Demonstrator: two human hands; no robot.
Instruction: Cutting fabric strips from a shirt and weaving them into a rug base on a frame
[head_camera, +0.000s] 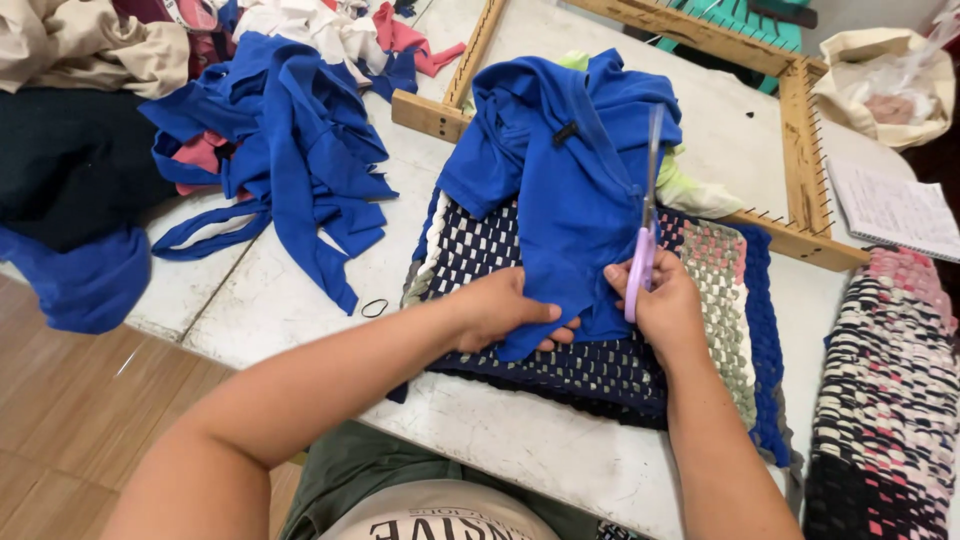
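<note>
Blue cloth (560, 190) lies on the woven mat (600, 370) on the table (500, 440). My left hand (505, 310) pins its lower edge flat, fingers pressing. My right hand (665, 305) has its grip clenched on the purple scissors (645, 235), blades running up into the fabric.

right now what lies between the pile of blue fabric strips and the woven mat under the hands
In the head view, between the pile of blue fabric strips and the woven mat, the white table is bare except for a small black elastic loop.
</note>
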